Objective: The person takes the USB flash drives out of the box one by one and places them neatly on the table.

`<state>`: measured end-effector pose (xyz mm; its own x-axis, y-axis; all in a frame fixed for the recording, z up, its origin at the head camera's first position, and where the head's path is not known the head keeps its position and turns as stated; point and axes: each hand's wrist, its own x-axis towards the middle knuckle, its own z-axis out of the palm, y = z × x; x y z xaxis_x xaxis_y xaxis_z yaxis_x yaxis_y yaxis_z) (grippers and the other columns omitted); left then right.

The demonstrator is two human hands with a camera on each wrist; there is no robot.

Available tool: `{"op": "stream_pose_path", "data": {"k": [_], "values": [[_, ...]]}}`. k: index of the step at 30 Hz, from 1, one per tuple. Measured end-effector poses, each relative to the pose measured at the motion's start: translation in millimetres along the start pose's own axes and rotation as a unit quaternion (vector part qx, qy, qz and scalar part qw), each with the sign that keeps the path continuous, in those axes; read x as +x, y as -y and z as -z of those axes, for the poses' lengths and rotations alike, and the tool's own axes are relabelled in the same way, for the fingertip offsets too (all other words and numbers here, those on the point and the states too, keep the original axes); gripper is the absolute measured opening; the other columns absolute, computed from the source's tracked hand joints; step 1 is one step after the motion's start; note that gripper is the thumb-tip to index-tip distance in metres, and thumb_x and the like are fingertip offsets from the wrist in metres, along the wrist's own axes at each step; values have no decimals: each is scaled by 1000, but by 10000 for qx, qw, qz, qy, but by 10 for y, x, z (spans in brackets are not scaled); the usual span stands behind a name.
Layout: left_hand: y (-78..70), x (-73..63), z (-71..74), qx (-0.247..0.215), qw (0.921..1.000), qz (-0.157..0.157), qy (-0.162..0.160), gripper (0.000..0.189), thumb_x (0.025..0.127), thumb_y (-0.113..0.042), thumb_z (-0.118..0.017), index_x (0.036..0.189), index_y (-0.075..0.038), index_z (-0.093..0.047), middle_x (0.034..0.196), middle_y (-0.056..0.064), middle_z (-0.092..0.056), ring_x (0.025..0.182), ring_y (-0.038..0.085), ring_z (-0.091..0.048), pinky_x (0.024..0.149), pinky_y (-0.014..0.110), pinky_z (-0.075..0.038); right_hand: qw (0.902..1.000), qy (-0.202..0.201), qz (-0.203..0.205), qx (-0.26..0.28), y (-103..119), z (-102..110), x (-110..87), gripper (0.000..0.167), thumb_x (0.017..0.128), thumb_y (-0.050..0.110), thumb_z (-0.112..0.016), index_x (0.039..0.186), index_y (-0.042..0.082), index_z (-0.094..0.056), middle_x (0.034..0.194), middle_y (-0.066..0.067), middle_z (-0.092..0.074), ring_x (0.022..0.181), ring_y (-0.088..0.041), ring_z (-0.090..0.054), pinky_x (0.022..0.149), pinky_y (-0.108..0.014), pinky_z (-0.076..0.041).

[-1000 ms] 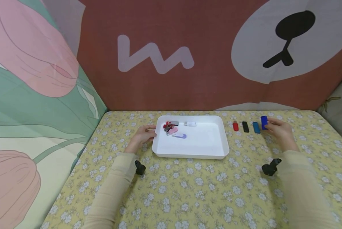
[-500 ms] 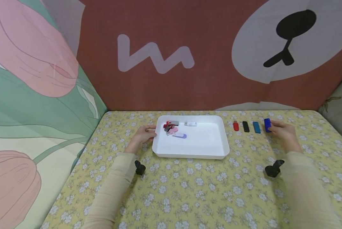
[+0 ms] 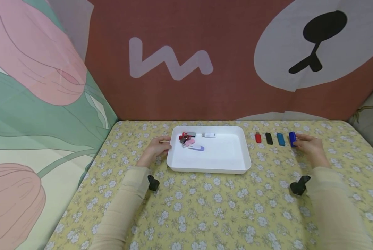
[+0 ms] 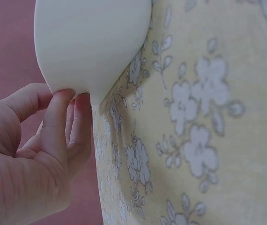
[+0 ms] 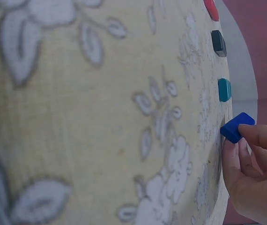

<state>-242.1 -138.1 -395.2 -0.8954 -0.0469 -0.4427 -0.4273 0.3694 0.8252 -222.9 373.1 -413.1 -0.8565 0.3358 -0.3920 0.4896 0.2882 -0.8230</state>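
Note:
My right hand (image 3: pixel 311 147) pinches a dark blue USB flash drive (image 5: pixel 238 127) between thumb and fingers, its lower end close over the cloth. To its left, a teal flash drive (image 3: pixel 281 139), a black one (image 3: pixel 269 138) and a red one (image 3: pixel 258 138) lie in a row. At the left end of the white tray (image 3: pixel 211 171), my left hand (image 3: pixel 155 147) grips the side, thumb and fingertips on its wall (image 4: pixel 89 42). Inside the tray are a red-and-silver swivel flash drive (image 3: pixel 190 134), a white one (image 3: pixel 209 135), a pink one (image 3: pixel 191 142) and a purple one (image 3: pixel 197 148).
A yellow flowered cloth (image 3: pixel 217 208) covers the table. Behind it stands a brown printed backdrop (image 3: pixel 186 100), with a flower-print curtain (image 3: pixel 64 139) at the left. Black wrist mounts (image 3: pixel 153 183) sit by both sleeves.
My right hand has moved right and toward me with the dark blue flash drive, setting it lower beside the teal one. The left hand stays at the tray.

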Motion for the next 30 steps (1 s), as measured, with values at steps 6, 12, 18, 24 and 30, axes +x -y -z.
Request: {"op": "stream_pose_path", "data": {"k": [6, 12, 18, 24, 30], "values": [[0, 9, -8, 25, 10000, 22, -26, 42, 93, -7, -58, 135, -12, -53, 125, 16, -59, 80, 10, -58, 66, 17, -48, 9995, -180, -239, -105, 3, -23, 56, 60, 96, 14, -52, 150, 8, -28, 131, -9, -53, 104, -7, -51, 66, -8, -45], [2, 18, -8, 47, 10000, 33, -39, 42, 94, -7, -58, 135, -13, -53, 125, 16, -59, 82, 11, -58, 65, 17, -48, 9995, -191, -246, 62, 4, -17, 43, 60, 96, 15, -53, 150, 8, -29, 91, 18, -46, 89, 5, -45, 66, -8, -45], [4, 17, -6, 38, 10000, 34, -64, 42, 93, -7, -58, 135, -12, -53, 125, 16, -59, 80, 10, -57, 65, 17, -48, 9998, -163, -62, -56, -2, -26, 23, 59, 96, 15, -52, 150, 5, -29, 96, 15, -48, 85, 6, -44, 66, -8, -45], [13, 20, -3, 24, 10000, -37, -56, 42, 93, -9, -59, 134, -12, -54, 127, 16, -60, 83, 11, -58, 65, 16, -48, 9992, -272, -39, -280, -6, -51, 39, 56, 98, 15, -48, 149, 3, -30, 145, -19, -39, 87, 5, -46, 64, -9, -45], [22, 15, -3, 7, 10000, -81, -19, 43, 92, -8, -59, 135, -11, -54, 126, 17, -59, 81, 11, -58, 65, 16, -48, 9987, -360, 23, -360, -38, -52, 63, 53, 98, 16, -47, 146, -2, -34, 144, -21, -38, 67, 13, -42, 58, -9, -45]]}}
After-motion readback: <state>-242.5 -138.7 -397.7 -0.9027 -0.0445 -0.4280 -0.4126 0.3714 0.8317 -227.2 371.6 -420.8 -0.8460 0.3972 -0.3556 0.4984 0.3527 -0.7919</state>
